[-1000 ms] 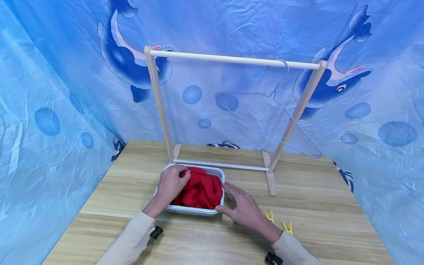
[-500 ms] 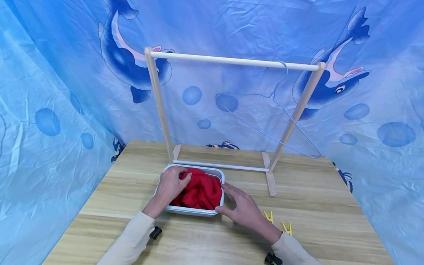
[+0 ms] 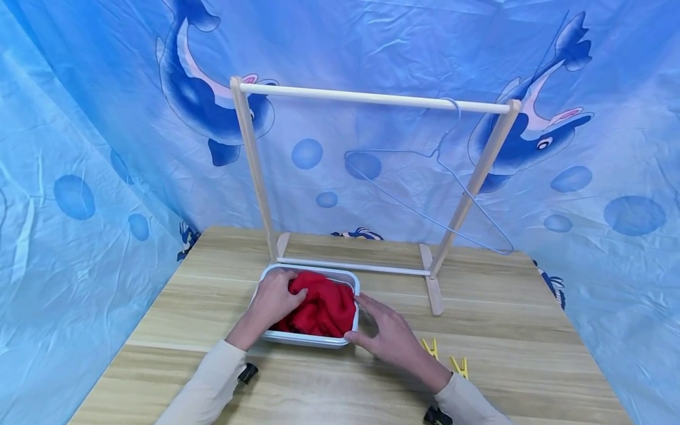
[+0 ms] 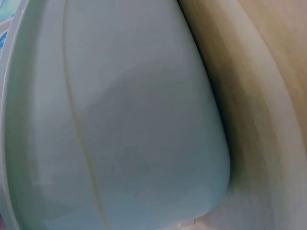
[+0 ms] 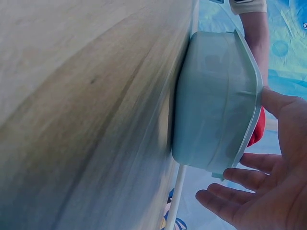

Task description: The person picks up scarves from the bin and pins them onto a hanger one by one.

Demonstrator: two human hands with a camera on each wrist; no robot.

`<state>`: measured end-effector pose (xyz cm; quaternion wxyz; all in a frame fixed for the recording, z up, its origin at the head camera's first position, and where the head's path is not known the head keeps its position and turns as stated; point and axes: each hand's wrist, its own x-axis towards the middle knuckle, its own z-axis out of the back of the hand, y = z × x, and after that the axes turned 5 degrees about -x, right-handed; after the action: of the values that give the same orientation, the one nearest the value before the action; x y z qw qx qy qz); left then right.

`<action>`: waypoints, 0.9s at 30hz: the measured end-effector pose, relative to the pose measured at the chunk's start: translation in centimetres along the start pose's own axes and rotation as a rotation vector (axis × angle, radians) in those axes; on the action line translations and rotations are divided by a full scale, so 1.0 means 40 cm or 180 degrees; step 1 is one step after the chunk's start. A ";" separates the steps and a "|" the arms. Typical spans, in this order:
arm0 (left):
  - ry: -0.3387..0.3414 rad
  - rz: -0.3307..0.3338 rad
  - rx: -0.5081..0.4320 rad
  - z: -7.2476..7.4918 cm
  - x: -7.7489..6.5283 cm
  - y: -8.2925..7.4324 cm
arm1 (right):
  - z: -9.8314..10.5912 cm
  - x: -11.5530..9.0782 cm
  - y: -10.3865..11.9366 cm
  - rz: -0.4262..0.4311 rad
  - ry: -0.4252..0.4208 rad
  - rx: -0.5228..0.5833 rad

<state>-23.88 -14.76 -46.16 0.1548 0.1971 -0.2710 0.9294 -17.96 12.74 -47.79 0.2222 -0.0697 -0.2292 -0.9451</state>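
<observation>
A light blue-grey plastic basin [image 3: 305, 339] on the table holds a bunched red cloth [image 3: 326, 307]. My left hand [image 3: 273, 301] reaches over the basin's left side and grips the cloth between thumb and fingers, the fingertips partly hidden by its folds. At the opposite end, my right hand [image 3: 390, 336] touches the rim with spread, fairly straight fingers, thumb near the front corner. The right wrist view shows that hand's thumb [image 5: 276, 100] and fingers at the rim of the basin [image 5: 211, 105]. Only the basin's outer wall [image 4: 144, 120] and the tabletop fill the left wrist view.
Behind the basin stands a wooden rack [image 3: 255, 171] with a white top rail [image 3: 372, 96]. A blue wire hanger [image 3: 406, 206] hangs at its right. Two yellow clothespins [image 3: 431, 348] lie on the wooden table [image 3: 504, 319], beside my right forearm. A blue dolphin-print curtain [image 3: 329, 47] encloses the table.
My left thumb has shifted slightly toward the front, widening its gap from the index finger, and the cloth's folds have moved a little. The right hand and basin stay in place.
</observation>
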 end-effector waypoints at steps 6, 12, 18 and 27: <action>-0.0163 -0.0046 -0.0117 -0.004 -0.003 -0.003 | -0.001 0.001 0.000 0.0018 -0.0017 -0.0010; -0.0454 -0.0004 -0.0408 0.000 -0.008 -0.010 | 0.003 0.000 0.001 -0.0007 0.0007 0.0016; -0.0691 -0.0050 -0.0628 0.016 -0.006 -0.017 | 0.003 -0.001 0.002 -0.0007 -0.0004 -0.0011; -0.0994 -0.0260 -0.0663 0.055 -0.002 -0.035 | 0.006 0.000 0.005 0.0024 -0.0021 0.0018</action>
<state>-22.66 -14.90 -43.86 0.1680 0.3327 -0.3782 0.8474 -17.85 12.68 -47.51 0.2252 -0.0730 -0.2323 -0.9434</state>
